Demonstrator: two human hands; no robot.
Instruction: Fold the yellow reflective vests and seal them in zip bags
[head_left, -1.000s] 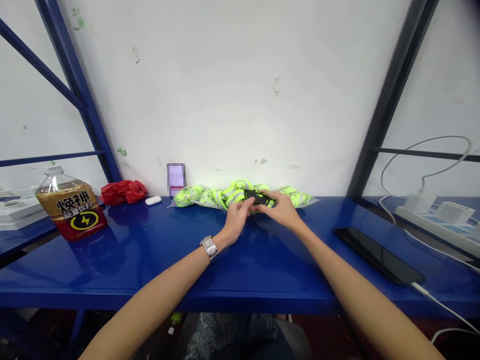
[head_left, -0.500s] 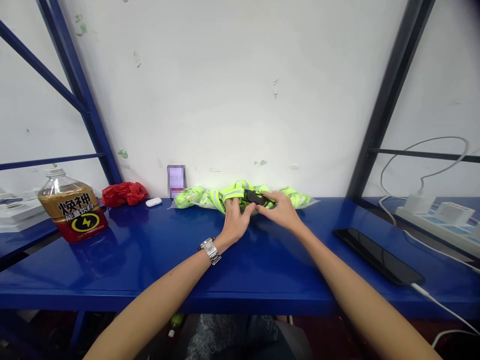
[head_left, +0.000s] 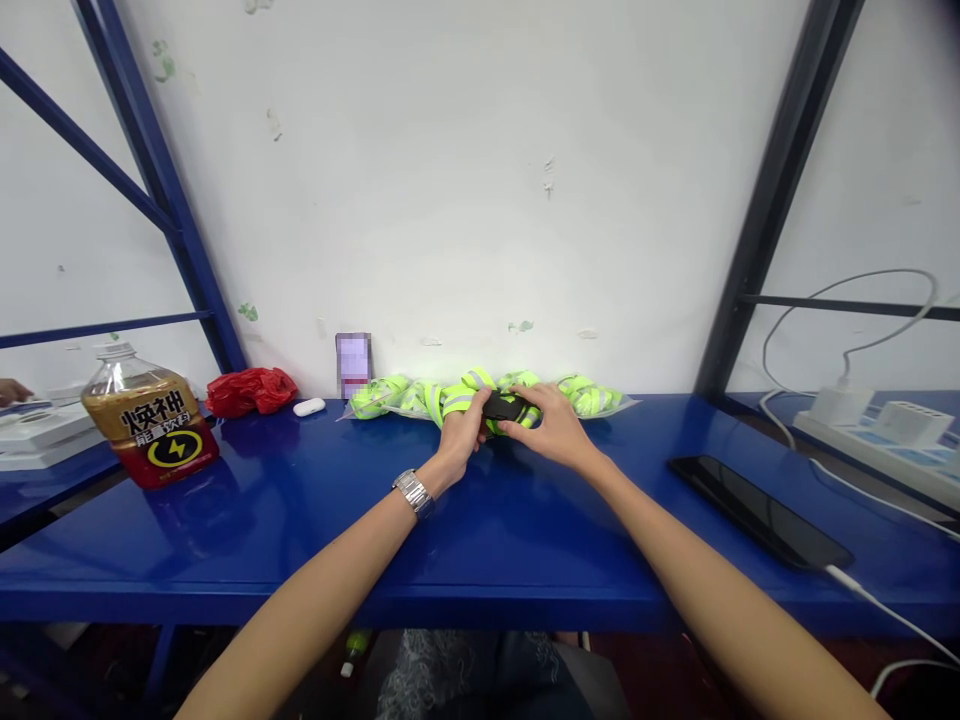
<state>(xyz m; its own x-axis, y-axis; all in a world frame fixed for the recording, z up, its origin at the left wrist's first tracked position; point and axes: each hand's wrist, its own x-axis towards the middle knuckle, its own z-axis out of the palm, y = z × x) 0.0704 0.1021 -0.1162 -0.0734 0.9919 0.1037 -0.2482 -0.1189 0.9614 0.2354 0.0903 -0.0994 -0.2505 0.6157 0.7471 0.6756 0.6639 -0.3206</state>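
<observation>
A bundle of fluorescent yellow-green strap with silver reflective stripes lies against the wall at the back of the blue table. On its front side is a black plastic buckle. My left hand is closed on the left end of this buckle, thumb on top and the other fingers mostly hidden. My right hand curls around the buckle's right end, with its thumb below and fingers above. More folded straps in clear plastic bags lie on both sides of my hands.
At left stand a drink bottle, a red plastic bag and a white earbud case. A small blurred screen leans on the wall. A black phone charges at right near a power strip. Another person's hand shows far left.
My left hand has drawn its fingers out of the strap loop and moved onto the buckle, its thumb now on top. My right hand has shifted slightly, staying at the buckle's right end.
</observation>
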